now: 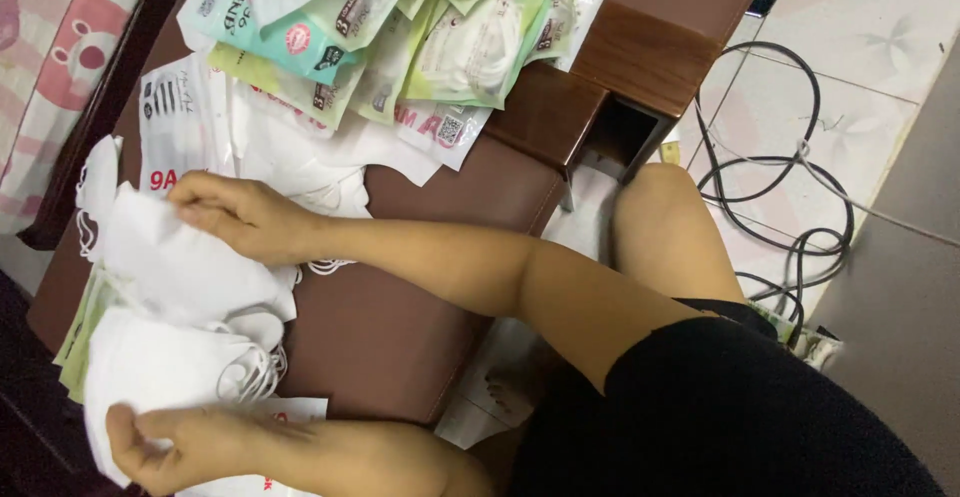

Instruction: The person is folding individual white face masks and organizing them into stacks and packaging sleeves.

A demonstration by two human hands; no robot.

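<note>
on the brown table (400,337), both hands pinch white masks (170,357), fingertips hidden.

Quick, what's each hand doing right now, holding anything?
Left hand: closed, pinching the edge of a white face mask.
Right hand: closed on another white mask from the pile.

I counted my two hands, one brown table (400,327), one black cable (800,187) and many white masks (180,267).
</note>
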